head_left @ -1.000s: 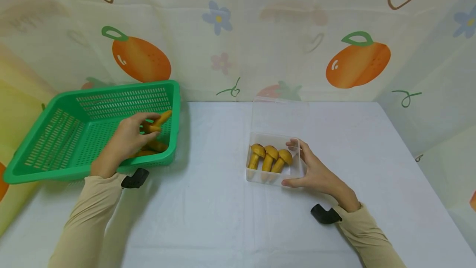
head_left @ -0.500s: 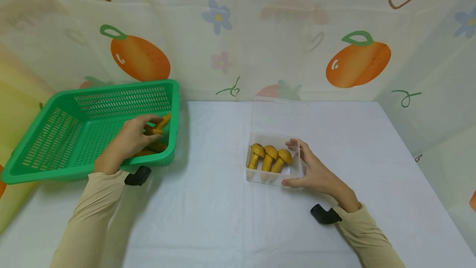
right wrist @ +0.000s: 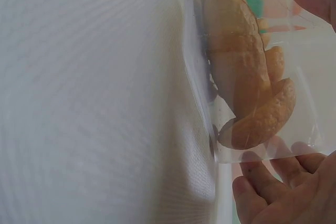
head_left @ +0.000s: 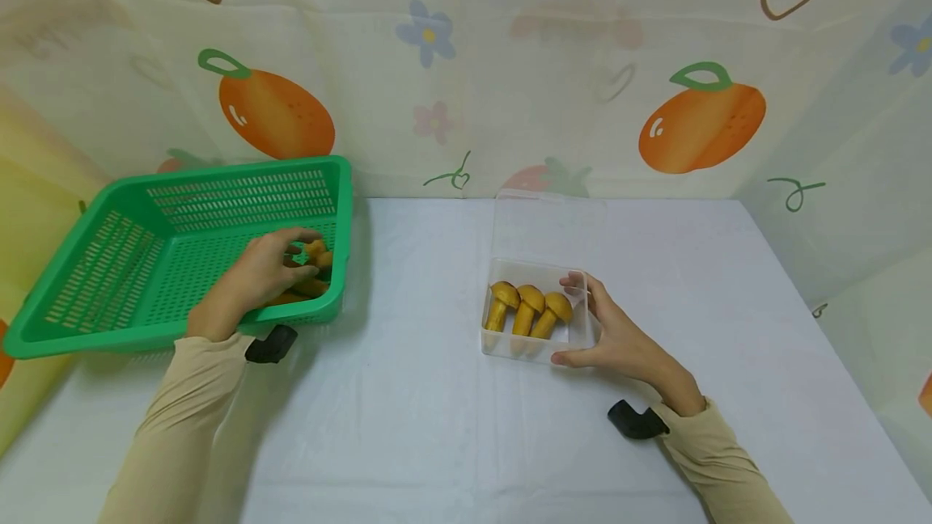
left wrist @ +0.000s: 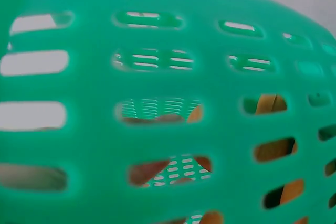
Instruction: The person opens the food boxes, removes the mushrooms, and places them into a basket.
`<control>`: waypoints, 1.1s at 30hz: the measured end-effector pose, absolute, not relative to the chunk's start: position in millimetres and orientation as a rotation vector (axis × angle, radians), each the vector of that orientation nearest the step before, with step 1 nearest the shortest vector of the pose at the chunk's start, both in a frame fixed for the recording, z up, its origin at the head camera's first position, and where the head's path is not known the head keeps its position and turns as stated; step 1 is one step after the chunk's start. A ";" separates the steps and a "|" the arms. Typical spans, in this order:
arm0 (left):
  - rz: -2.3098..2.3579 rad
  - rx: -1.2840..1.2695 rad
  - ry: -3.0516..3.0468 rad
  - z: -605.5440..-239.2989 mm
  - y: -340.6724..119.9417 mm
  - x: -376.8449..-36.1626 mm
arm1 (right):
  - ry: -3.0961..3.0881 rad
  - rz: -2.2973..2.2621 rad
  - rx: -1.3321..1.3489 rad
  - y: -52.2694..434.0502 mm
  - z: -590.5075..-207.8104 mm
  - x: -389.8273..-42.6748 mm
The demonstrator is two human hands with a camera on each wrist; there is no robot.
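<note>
Against a fruit-print backdrop, on a white cloth, the left hand [head_left: 251, 277] curled round a toy mushroom [head_left: 315, 250] inside the green basket [head_left: 146, 322], while the right hand [head_left: 619, 338] cupped the clear box [head_left: 539, 350] holding three more. A loose grip risked dropping it.

Head camera looking down over everything, wrists crowding in close.
Left wrist is peering through the green basket [left wrist: 157, 129] wall; right wrist is hugging the clear box [right wrist: 252, 77], both lying below in the head view.
</note>
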State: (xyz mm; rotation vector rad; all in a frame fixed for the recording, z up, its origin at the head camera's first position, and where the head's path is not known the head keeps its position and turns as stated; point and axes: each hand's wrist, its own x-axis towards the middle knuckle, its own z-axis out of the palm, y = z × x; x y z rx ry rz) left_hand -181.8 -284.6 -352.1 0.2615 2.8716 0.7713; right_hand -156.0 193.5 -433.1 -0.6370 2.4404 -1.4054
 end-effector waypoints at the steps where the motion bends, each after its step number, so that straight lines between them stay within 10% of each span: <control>1: 0.779 0.264 2.875 -351.9 -284.4 -181.3 | 2.440 -1.406 -0.637 193.6 -433.3 -155.8; 33: 0.962 0.711 3.074 -321.8 -220.0 -160.3 | 2.441 -1.418 -0.646 194.6 -433.3 -156.5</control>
